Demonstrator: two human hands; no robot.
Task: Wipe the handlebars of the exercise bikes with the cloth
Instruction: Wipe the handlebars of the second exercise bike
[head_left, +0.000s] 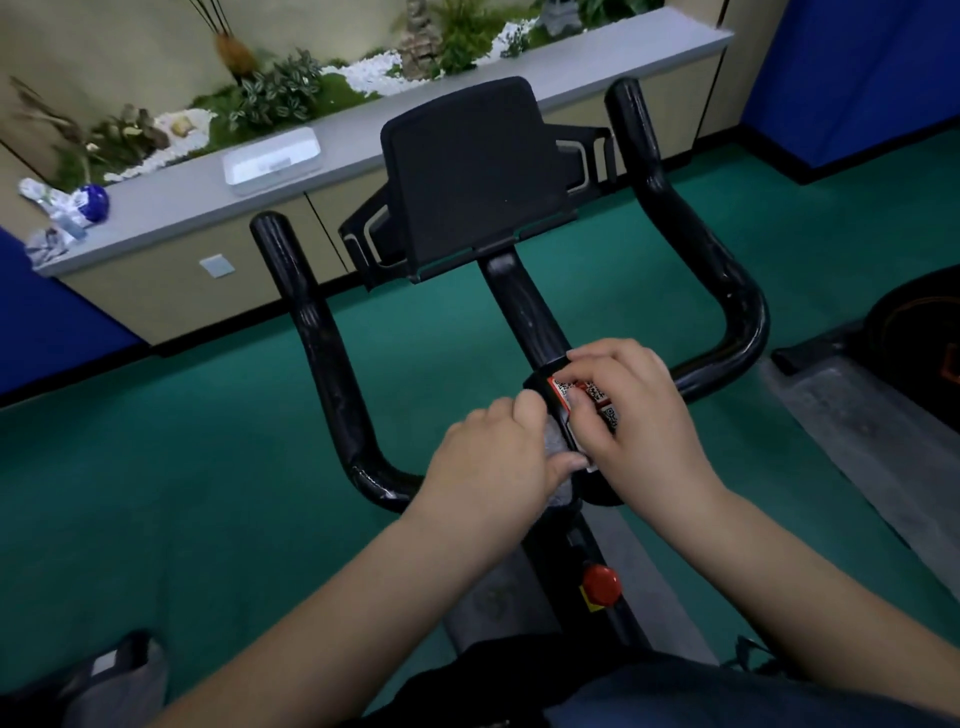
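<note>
The black handlebars (322, 332) of an exercise bike fill the middle of the view, with one horn rising at the left and the other (675, 208) at the right. A black tablet holder (467, 171) stands on the centre stem. My left hand (488, 462) is closed on a small grey cloth (558, 441) at the centre clamp, just left of a red QR sticker (571, 389). My right hand (634, 415) rests on that sticker, its fingers curled over it and its thumb beside the cloth.
A red knob (601, 581) sits on the frame below my hands. A grey ledge (363, 130) with a white box (270, 158), plants and a blue-white jar (88, 202) runs behind. Green carpet surrounds the bike. Another machine's base (883, 338) stands at the right.
</note>
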